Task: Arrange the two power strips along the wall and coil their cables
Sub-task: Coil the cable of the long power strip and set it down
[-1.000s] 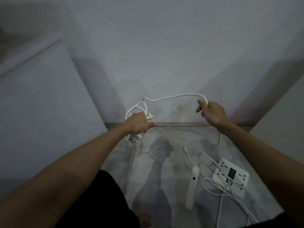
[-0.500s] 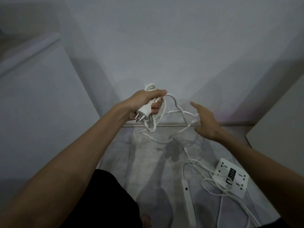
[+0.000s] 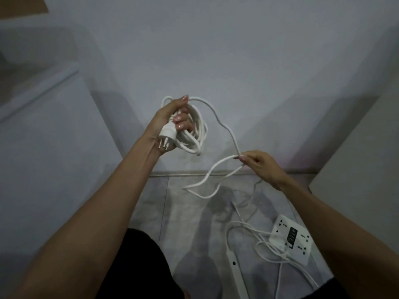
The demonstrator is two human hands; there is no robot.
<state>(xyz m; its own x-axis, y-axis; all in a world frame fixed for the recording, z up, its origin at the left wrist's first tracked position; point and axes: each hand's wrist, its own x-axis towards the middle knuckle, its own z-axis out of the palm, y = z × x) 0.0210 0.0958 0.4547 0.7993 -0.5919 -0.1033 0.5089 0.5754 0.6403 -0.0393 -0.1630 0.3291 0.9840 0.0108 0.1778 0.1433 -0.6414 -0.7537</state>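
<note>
My left hand (image 3: 170, 119) is raised before the wall, closed around a white plug (image 3: 167, 134) and several loops of coiled white cable (image 3: 195, 134). From the coil a loose strand of cable (image 3: 224, 126) runs down to my right hand (image 3: 258, 164), which pinches it and a drooping loop below. On the floor at lower right lie a long narrow white power strip (image 3: 236, 270) and a square white power strip (image 3: 291, 238) with dark USB ports. Loose cable (image 3: 261, 249) tangles between and over them.
A grey wall (image 3: 216, 50) stands ahead, meeting the tiled floor (image 3: 190, 212) at a skirting line. A white cabinet or appliance (image 3: 43, 137) closes the left side; another white panel (image 3: 362, 147) stands on the right. My dark-clothed knee (image 3: 138, 266) is at the bottom.
My left hand has kept the plug and gathered more loops. My right hand, which was open and pointing half a second ago, has closed on the loose cable strand.
</note>
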